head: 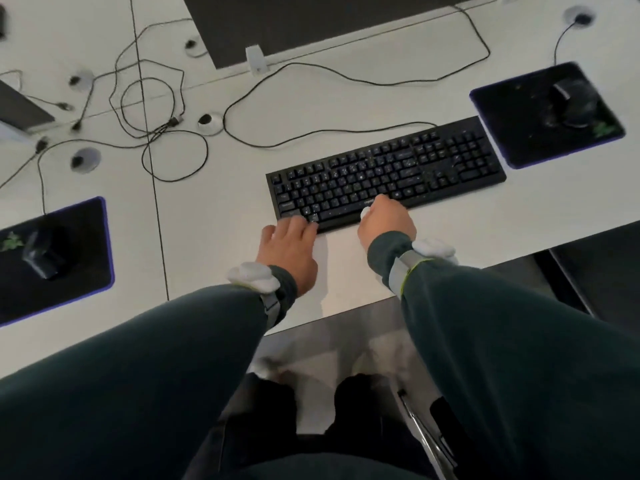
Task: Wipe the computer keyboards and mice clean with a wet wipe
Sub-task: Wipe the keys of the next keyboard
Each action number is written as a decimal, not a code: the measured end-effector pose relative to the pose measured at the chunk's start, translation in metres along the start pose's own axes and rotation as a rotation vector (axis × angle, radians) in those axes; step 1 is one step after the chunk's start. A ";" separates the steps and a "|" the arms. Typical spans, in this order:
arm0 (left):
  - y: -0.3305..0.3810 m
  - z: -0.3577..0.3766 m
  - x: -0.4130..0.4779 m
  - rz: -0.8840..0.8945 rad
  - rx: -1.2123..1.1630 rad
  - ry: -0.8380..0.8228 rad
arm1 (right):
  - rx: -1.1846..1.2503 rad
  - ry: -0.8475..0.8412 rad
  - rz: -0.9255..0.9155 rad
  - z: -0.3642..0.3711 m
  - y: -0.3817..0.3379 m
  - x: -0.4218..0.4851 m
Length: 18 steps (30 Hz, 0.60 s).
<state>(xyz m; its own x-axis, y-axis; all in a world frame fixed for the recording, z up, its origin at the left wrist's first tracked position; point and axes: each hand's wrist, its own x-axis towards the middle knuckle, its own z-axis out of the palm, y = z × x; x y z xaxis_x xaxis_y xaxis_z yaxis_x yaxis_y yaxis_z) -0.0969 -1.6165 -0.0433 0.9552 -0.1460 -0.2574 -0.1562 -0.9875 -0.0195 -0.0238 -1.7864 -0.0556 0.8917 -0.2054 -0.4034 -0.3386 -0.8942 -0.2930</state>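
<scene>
A black keyboard lies slanted on the white desk. My left hand rests flat, its straight fingers on the keyboard's near left corner. My right hand is curled over the front edge near the space bar and grips a white wet wipe, of which only a small bit shows. One black mouse sits on a dark mouse pad at the right. A second black mouse sits on another pad at the left.
Loose black cables loop across the desk behind the keyboard, near round cable holes. A dark monitor base stands at the back. The desk's front edge runs just below my wrists. A chair frame shows at the bottom right.
</scene>
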 end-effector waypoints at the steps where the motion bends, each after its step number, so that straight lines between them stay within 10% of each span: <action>1: 0.011 -0.004 0.007 0.052 0.003 0.007 | 0.003 0.003 0.002 -0.003 -0.001 0.004; 18: 0.063 -0.016 0.082 0.268 0.043 0.012 | -0.023 -0.037 -0.070 -0.006 0.008 0.015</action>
<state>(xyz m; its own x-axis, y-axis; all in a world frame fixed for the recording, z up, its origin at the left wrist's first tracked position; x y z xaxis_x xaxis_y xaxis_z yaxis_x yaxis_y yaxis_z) -0.0248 -1.6913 -0.0505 0.8811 -0.4031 -0.2474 -0.4146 -0.9100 0.0064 -0.0111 -1.7989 -0.0591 0.9008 -0.1280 -0.4149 -0.2689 -0.9147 -0.3018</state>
